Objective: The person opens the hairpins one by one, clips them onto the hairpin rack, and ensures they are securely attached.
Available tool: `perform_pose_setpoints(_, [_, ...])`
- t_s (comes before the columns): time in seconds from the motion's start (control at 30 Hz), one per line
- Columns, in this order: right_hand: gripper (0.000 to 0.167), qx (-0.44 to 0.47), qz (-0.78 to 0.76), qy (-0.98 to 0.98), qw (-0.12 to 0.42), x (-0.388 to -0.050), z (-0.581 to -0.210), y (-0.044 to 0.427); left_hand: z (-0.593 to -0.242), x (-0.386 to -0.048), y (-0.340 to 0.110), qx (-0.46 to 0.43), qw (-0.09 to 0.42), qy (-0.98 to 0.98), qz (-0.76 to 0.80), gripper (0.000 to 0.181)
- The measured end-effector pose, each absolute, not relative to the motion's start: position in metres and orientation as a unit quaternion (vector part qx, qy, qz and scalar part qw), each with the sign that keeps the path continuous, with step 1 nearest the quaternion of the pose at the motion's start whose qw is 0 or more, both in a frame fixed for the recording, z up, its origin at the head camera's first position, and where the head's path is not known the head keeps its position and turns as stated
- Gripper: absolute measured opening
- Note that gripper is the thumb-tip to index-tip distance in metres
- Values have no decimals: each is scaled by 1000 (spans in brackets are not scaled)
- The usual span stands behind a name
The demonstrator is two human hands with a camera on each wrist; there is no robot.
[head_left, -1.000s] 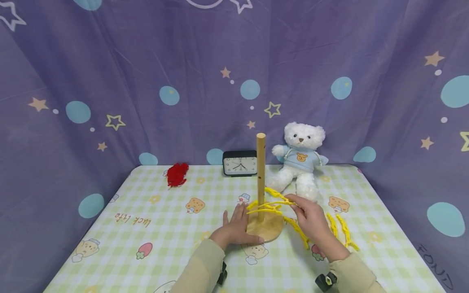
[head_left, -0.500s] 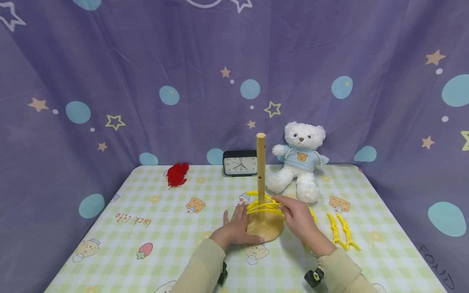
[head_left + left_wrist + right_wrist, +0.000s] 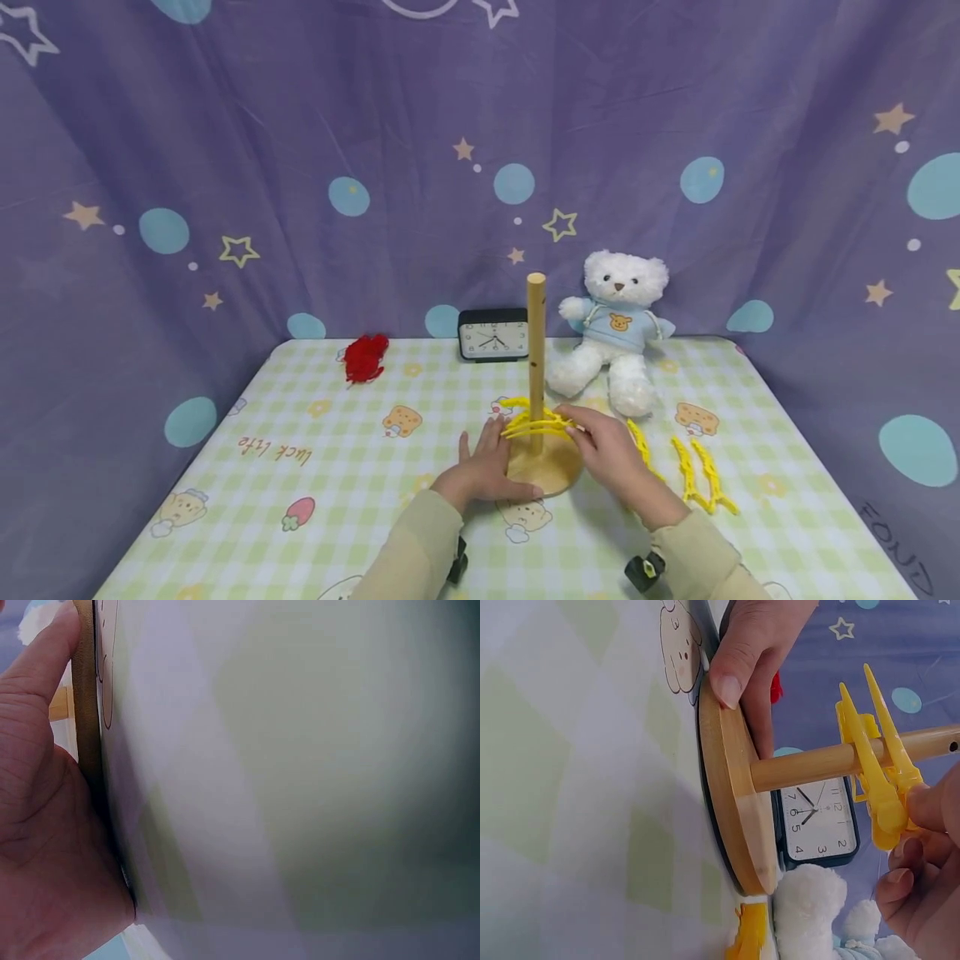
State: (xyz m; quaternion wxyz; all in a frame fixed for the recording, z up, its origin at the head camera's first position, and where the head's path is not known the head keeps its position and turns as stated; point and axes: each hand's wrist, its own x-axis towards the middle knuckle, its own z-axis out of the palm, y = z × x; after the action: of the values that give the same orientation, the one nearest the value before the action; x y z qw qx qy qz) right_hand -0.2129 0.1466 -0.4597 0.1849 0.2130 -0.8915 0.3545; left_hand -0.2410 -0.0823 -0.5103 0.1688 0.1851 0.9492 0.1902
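A wooden post (image 3: 537,350) stands upright on a round wooden base (image 3: 551,471). The left hand (image 3: 483,475) lies with spread fingers on the left side of the base, thumb along its front edge; in the right wrist view its thumb presses the base rim (image 3: 731,802). On the right, the right hand (image 3: 615,446) pinches a yellow plastic piece (image 3: 547,427) low at the post. The right wrist view shows yellow prongs (image 3: 889,724) crossing the post, with the right hand (image 3: 930,855) gripping their joined end. The left wrist view shows the left hand (image 3: 37,795) against the base edge (image 3: 86,712).
More yellow pieces (image 3: 707,475) lie on the checked tablecloth (image 3: 360,517) right of the right hand. Behind stand a black-framed clock (image 3: 493,336) and a white teddy bear (image 3: 618,329) in a blue top. A red bundle (image 3: 365,359) lies at the back left.
The right hand has moved left toward the post with the yellow piece, and its prongs now reach across the post. The left hand has stayed on the base.
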Motion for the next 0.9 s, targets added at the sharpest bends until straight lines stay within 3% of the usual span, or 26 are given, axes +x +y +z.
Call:
perform_pose_setpoints(0.27, [37, 239, 358, -889, 157, -211, -458, 154, -507, -240, -82, 183, 178, 950, 180, 127])
perform_pose_setpoints(0.57, [48, 202, 387, -894, 102, -205, -458, 159, -506, -237, -81, 178, 189, 949, 177, 126])
perform_pose_setpoints(0.9, [46, 179, 391, -897, 99, -198, -457, 176, -491, -232, -81, 181, 194, 947, 183, 123])
